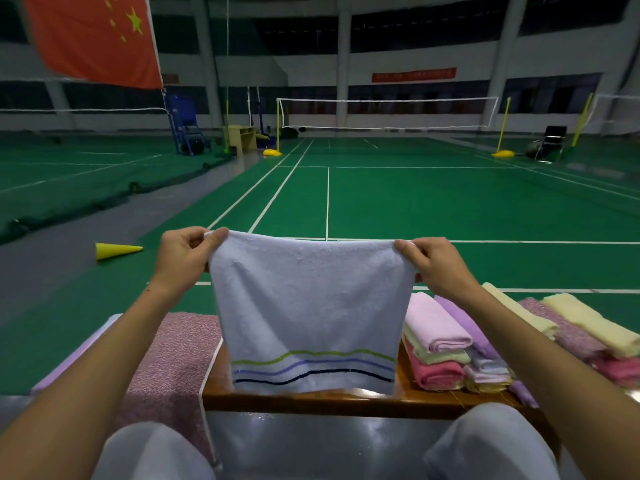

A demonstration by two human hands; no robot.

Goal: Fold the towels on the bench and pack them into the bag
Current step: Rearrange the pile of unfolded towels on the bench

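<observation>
You are holding the towel (308, 306) up over the bench (346, 400), your left hand (183, 258) pinching its top left corner and your right hand (436, 265) pinching the top right. It is hanging flat between your grips, striped hem lowest, just above the wood. Below your right grip folded towels (446, 344) are lying stacked; below your left, a pink cloth (173, 358) is draping the bench.

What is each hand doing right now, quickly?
Left hand: pinching the top left corner of the pale blue terry towel with wavy stripes.
Right hand: pinching the towel's top right corner.
</observation>
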